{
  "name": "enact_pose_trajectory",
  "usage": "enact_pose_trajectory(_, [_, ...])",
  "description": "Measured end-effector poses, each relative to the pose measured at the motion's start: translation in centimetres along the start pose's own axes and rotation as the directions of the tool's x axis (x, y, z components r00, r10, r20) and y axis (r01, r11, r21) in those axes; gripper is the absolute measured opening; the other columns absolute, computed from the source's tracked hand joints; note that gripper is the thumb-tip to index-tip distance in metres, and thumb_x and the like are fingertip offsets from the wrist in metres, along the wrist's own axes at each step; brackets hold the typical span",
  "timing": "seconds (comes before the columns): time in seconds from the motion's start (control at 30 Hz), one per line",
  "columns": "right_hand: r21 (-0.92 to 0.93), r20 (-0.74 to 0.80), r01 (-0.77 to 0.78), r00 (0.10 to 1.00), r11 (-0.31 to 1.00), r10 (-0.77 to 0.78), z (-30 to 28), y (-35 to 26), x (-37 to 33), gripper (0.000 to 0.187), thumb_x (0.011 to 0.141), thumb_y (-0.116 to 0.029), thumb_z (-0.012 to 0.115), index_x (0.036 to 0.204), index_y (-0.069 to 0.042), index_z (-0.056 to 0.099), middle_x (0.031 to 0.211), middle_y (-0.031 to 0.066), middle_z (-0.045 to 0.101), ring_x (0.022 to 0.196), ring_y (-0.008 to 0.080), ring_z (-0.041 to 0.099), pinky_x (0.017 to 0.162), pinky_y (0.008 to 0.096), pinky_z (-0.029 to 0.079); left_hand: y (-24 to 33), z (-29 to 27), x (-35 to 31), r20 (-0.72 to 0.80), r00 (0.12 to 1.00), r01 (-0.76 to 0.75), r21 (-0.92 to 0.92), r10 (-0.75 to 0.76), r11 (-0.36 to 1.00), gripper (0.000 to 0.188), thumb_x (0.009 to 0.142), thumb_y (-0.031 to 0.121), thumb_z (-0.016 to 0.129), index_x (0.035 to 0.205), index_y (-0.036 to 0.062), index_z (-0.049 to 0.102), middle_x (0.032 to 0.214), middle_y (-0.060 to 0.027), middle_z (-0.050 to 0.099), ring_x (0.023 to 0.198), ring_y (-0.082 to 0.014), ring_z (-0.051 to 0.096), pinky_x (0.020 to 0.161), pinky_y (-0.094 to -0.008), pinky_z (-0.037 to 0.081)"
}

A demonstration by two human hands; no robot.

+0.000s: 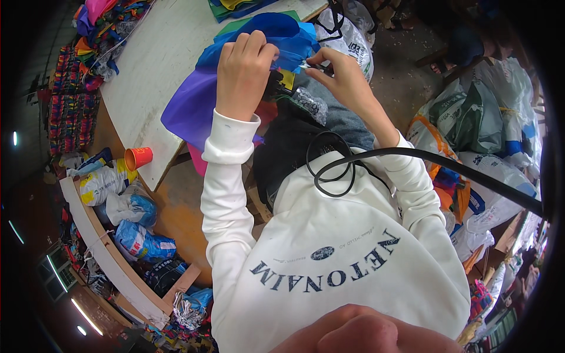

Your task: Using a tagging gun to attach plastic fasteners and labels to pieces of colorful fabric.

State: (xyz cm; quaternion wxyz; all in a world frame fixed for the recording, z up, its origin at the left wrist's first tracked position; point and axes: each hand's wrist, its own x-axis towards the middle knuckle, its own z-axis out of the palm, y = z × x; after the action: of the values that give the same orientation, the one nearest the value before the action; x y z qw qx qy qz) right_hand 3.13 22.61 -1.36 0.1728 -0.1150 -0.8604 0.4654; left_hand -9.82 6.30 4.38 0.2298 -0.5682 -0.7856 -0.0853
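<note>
My left hand [244, 73] is closed on a bundle of thin blue fabric [288, 50] at the table's near corner, its fingers bent down into the folds. Just to the right, my right hand [344, 79] pinches thumb and forefinger together at the fabric's edge. A tiny whitish thing shows at those fingertips, too small to name. Purple fabric [191, 109] hangs from the same bundle below my left wrist. A yellow piece [286, 79] and a clear plastic bag [312, 105] lie on my lap, under my hands.
A white-topped table [156, 76] stretches ahead to the left, with an orange cup [138, 158] at its edge. Colourful fabric pieces [97, 50] heap beyond it. Filled bags [471, 112] crowd the right side. A black cable [435, 156] crosses in front of my right arm.
</note>
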Motion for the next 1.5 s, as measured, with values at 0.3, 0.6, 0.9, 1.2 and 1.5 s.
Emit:
enact_pose_trajectory(0.3, [-0.002,-0.038,0.026,0.999,1.000,-0.026,0.1,-0.1,0.5,0.019,0.086,-0.015,0.072,0.094,0.001,0.065,0.092,0.0130,0.071,0.083,0.0279,0.068,0.072,0.0359,0.052,0.0,-0.1,0.1,-0.003,1.000,0.004,-0.005,-0.004,1.000,0.028,0.068,0.009,0.083,0.091,0.0139,0.067,0.089,-0.0012,0.051,0.090,-0.0192,0.054,0.077,-0.0342,0.042])
enact_pose_trajectory(0.6, [-0.014,-0.008,0.063,0.998,0.998,-0.063,-0.4,0.1,0.9,0.019,0.085,-0.017,0.072,0.093,0.000,0.066,0.091,0.0131,0.071,0.084,0.0309,0.068,0.073,0.0387,0.052,0.0,-0.2,0.0,0.012,1.000,0.008,-0.001,-0.008,1.000,0.027,0.069,0.010,0.082,0.091,0.0139,0.067,0.089,-0.0013,0.051,0.089,-0.0194,0.054,0.076,-0.0340,0.042])
enact_pose_trajectory(0.9, [-0.053,0.059,0.065,0.996,0.996,-0.062,-0.6,0.4,1.3,0.022,0.085,-0.018,0.073,0.095,0.001,0.067,0.095,0.0134,0.072,0.085,0.0301,0.069,0.074,0.0373,0.053,0.0,-0.2,-0.1,0.008,1.000,0.001,-0.015,-0.001,1.000,0.030,0.066,0.008,0.083,0.091,0.0136,0.067,0.091,-0.0016,0.051,0.090,-0.0196,0.054,0.076,-0.0344,0.042])
enact_pose_trajectory(1.2, [-0.014,0.141,0.040,0.989,0.999,-0.038,-1.7,0.6,1.9,0.019,0.086,-0.014,0.073,0.096,0.000,0.066,0.089,0.0104,0.069,0.068,0.0177,0.061,0.065,0.0297,0.049,0.2,-0.1,-0.1,0.023,1.000,0.002,-0.015,-0.002,1.000,0.032,0.065,0.007,0.083,0.092,0.0138,0.067,0.091,-0.0016,0.051,0.091,-0.0197,0.054,0.077,-0.0346,0.041])
enact_pose_trajectory(1.5, [-0.029,0.170,0.044,0.985,0.999,-0.039,-1.7,0.6,2.3,0.019,0.086,-0.016,0.071,0.094,0.001,0.067,0.092,0.0151,0.072,0.085,0.0288,0.070,0.075,0.0350,0.054,0.2,-0.2,-0.1,0.028,1.000,0.004,-0.023,-0.004,1.000,0.033,0.064,0.006,0.083,0.091,0.0137,0.067,0.091,-0.0014,0.051,0.091,-0.0196,0.054,0.077,-0.0345,0.041])
